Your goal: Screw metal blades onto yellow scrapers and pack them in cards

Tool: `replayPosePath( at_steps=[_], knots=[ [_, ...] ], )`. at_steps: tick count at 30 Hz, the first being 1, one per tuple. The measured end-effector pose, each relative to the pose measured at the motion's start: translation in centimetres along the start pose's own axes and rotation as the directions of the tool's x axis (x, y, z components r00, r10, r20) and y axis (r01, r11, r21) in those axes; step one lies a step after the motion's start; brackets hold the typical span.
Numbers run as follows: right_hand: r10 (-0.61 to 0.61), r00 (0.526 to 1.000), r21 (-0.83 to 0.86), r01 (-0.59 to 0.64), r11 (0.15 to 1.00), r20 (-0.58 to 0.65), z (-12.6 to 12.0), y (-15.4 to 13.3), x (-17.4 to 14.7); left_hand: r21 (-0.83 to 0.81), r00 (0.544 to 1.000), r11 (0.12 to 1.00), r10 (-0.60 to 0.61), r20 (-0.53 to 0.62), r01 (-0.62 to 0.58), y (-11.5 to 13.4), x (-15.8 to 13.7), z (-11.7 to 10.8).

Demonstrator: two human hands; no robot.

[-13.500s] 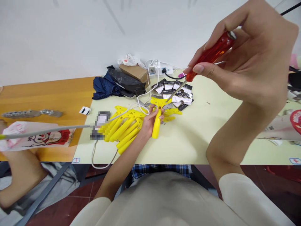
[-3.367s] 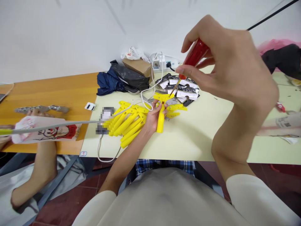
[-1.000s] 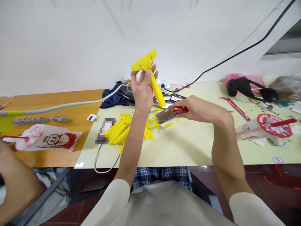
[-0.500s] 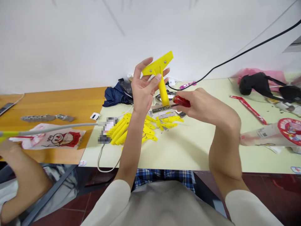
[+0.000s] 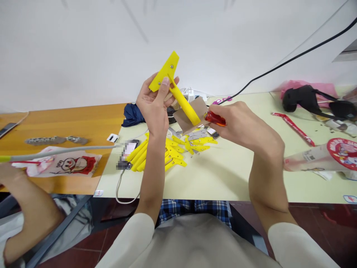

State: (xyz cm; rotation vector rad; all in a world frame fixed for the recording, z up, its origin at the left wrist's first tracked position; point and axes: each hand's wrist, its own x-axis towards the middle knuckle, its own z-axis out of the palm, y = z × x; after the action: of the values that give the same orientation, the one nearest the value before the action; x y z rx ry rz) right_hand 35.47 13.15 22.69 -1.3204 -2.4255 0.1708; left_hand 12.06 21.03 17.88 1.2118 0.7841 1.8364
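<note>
My left hand [image 5: 154, 108] is closed around the head of a yellow plastic scraper [image 5: 182, 99], its thumb on the face between two screws. The scraper's handle slants down to the right. Closed near the handle's lower end, my right hand [image 5: 240, 123] grips a screwdriver with a red translucent handle [image 5: 216, 118]; its shaft is hidden. A brown card-like piece [image 5: 202, 106] shows behind the scraper handle, beside my right fingertips; whether they hold it I cannot tell. Below lie a pile of yellow scraper handles [image 5: 142, 154] and smaller yellow head pieces [image 5: 205, 140].
A phone [image 5: 128, 150] with a cable lies left of the pile, near a dark blue cloth bundle [image 5: 132, 114]. To the right are a red strip [image 5: 297, 128], a plastic cup [image 5: 309, 158] and a black strapped object [image 5: 301, 98]. Another person's arm [image 5: 33, 197] is at far left.
My left hand has moved left and tilted the scraper's head further left. The brown piece now shows broad side on behind the handle. My right hand has stayed nearly in place.
</note>
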Motion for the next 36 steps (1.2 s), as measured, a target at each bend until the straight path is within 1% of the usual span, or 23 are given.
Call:
replayPosePath(
  at_steps=[3, 8, 10, 12, 15, 17, 19, 21, 23, 25, 27, 30, 33, 36],
  knots=[
    [-0.027, 0.998, 0.025, 0.028, 0.999, -0.063, -0.1, 0.0, 0.0, 0.068, 1.000, 0.998, -0.010, 0.023, 0.008, 0.5, -0.1, -0.2],
    [-0.056, 0.988, 0.045, 0.063, 0.997, -0.142, -0.2, -0.3, 0.0, 0.003, 0.992, 1.000, -0.004, 0.124, 0.003, 1.8, -1.1, 0.3],
    [-0.064, 0.982, 0.050, 0.074, 0.996, -0.179, -0.2, -0.3, -0.1, 0.069, 0.985, 0.998, -0.001, 0.175, -0.012, 1.9, -1.4, 0.5],
    [-0.075, 0.971, 0.049, 0.088, 0.995, -0.226, -0.1, -0.2, -0.2, 0.162, 0.973, 0.985, 0.022, 0.230, -0.060, 1.9, -1.5, 0.5],
    [-0.105, 0.948, 0.009, 0.113, 0.994, -0.300, 0.0, -0.1, -0.3, 0.271, 0.946, 0.943, 0.106, 0.306, -0.193, 1.9, -1.4, 0.3],
    [-0.113, 0.937, -0.046, 0.103, 0.994, -0.330, -0.2, -0.3, -0.4, 0.344, 0.935, 0.902, 0.149, 0.321, -0.261, 1.9, -1.2, 0.0],
    [-0.072, 0.949, -0.090, 0.046, 0.995, -0.308, -0.7, -0.8, -0.6, 0.390, 0.938, 0.881, 0.147, 0.314, -0.268, 2.0, -1.0, -0.4],
    [0.000, 0.964, -0.109, -0.030, 0.994, -0.265, -1.3, -1.3, -0.8, 0.388, 0.939, 0.896, 0.079, 0.334, -0.214, 2.0, -1.0, -0.7],
    [0.039, 0.977, -0.106, -0.062, 0.992, -0.209, -1.7, -1.5, -0.9, 0.362, 0.920, 0.919, 0.004, 0.392, -0.158, 2.0, -1.0, -0.8],
    [0.001, 0.987, -0.088, -0.016, 0.996, -0.163, -1.8, -1.4, -0.9, 0.351, 0.885, 0.926, -0.045, 0.462, -0.137, 2.1, -1.2, -0.8],
    [-0.039, 0.993, -0.070, 0.031, 0.997, -0.115, -1.6, -1.1, -0.7, 0.377, 0.853, 0.915, -0.077, 0.517, -0.146, 2.2, -1.3, -0.7],
    [-0.030, 0.998, -0.054, 0.027, 0.998, -0.050, -1.3, -0.6, -0.4, 0.437, 0.825, 0.884, -0.120, 0.552, -0.164, 2.3, -1.5, -0.9],
    [-0.008, 1.000, -0.046, 0.007, 0.999, -0.029, -1.3, -0.3, -0.3, 0.446, 0.814, 0.877, -0.122, 0.567, -0.179, 2.5, -1.7, -1.0],
    [-0.004, 0.995, -0.024, 0.002, 1.000, -0.096, -1.5, -0.1, -0.7, 0.384, 0.815, 0.896, -0.044, 0.578, -0.224, 3.5, -2.1, -0.7]
  ],
)
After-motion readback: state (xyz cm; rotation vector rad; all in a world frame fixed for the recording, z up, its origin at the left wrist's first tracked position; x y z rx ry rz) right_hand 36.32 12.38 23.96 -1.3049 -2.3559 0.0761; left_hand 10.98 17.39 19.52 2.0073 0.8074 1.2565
